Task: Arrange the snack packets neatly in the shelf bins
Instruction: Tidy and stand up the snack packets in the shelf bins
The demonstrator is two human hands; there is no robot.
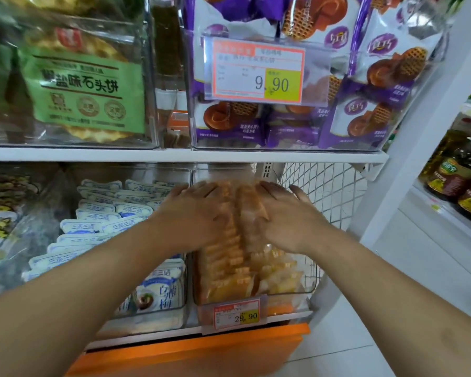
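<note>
While both hands press flat on the orange snack packets (230, 257), fingers are spread wide, palms down, gripping nothing. Left hand (195, 210) sits on the left side of the row, right hand (286, 216) on the right side, packets bunched between them. Packets stand on edge in a front-to-back row inside the clear bin (307, 278) at the right end of the lower shelf. Print on them is too blurred to read.

Readable text:
- price tag (237, 315) clipped to that bin's front: 29.90
- upper price tag (256, 72) on the bin above: 9.90, small print illegible
- green-label cracker bag (85, 93) upper left: 盐味石头饼, first character unclear
- white-blue packets (104, 221) in the neighbouring lower bin, just left of the orange ones: 三蒸三晒 on the tops

Surroundings: purple biscuit packets (365, 104) fill the upper right bin, piled loosely with some tilted. Upper shelf edge (174, 155) overhangs the far end of the orange row, so the rear packets are partly hidden. Wire mesh panel (324, 186) closes the shelf end just beside the right hand. Orange base panel (201, 349) runs under the lower shelf. Dark jars (460, 175) with green labels stand on a separate rack far right.
</note>
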